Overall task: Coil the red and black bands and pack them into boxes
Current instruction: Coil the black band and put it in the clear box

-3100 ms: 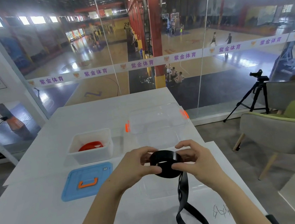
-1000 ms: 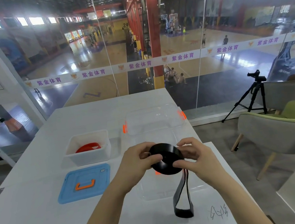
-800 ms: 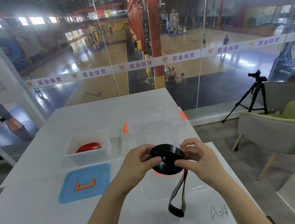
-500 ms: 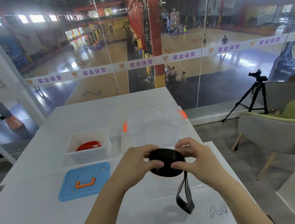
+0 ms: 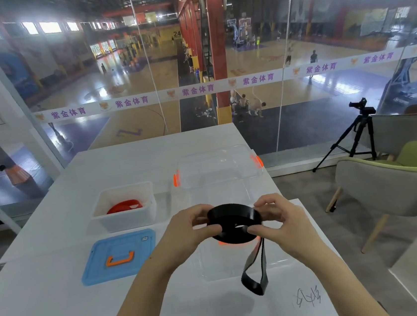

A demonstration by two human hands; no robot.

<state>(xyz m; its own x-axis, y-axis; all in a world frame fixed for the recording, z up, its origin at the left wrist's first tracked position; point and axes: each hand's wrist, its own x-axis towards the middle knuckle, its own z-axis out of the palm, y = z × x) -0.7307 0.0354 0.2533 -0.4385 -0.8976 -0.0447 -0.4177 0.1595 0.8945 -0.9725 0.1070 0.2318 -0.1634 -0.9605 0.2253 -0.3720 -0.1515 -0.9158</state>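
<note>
A black band (image 5: 236, 226) is wound into a thick coil, held above the table between both hands. My left hand (image 5: 187, 234) pinches its left side and my right hand (image 5: 281, 225) pinches its right side. A short loose loop of the band (image 5: 255, 279) hangs down from the coil. Under the hands sits a clear box (image 5: 243, 265) with orange clips. A red band (image 5: 123, 207) lies coiled inside a white box (image 5: 124, 219) at the left.
A blue lid with an orange handle (image 5: 120, 256) lies flat in front of the white box. A clear lid with orange clips (image 5: 217, 166) rests further back. A chair (image 5: 392, 183) and a tripod (image 5: 355, 136) stand to the right, beyond the table edge.
The hanging tail of the black band has grown much shorter as the coil got thicker. Both hands stayed at the same spot over the clear box.
</note>
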